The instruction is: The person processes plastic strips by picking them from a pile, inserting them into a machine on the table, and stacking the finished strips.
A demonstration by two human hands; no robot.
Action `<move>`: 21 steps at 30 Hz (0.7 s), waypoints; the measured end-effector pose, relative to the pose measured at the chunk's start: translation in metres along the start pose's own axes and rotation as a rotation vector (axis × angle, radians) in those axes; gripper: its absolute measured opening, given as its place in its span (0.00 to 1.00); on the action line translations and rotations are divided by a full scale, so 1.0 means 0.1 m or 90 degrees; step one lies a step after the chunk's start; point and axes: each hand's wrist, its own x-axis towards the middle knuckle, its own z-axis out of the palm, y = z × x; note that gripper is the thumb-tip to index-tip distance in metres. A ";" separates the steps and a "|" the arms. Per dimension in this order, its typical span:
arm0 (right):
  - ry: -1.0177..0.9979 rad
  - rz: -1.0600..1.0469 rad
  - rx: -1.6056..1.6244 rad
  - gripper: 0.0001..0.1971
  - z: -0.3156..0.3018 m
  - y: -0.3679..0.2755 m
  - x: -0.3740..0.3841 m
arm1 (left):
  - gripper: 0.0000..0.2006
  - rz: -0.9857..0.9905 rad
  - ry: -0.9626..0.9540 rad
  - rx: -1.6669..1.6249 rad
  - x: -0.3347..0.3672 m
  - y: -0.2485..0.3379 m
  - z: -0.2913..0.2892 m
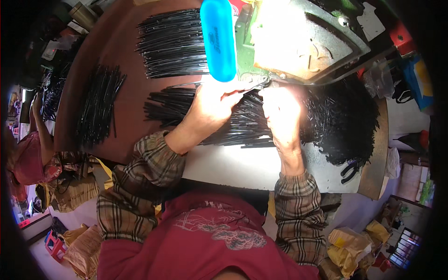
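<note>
A thin dark strip is sitting by the small metal part of the machine, at the far side. The left hand is pinching it, thumb and finger close together. The right hand is curling its fingers just beside; I cannot tell if they are holding anything. Black sticks are lying under the hands. A black heap is resting on the right.
</note>
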 end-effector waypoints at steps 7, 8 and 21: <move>-0.032 -0.005 0.188 0.05 -0.05 0.01 0.04 | 0.13 0.051 -0.023 -0.170 0.09 0.05 0.04; -0.035 0.011 0.207 0.06 -0.07 0.02 0.05 | 0.12 0.034 -0.021 -0.155 0.12 0.03 0.03; -0.001 0.095 0.200 0.08 -0.08 -0.02 0.11 | 0.22 0.163 -0.026 -0.193 0.26 -0.11 0.11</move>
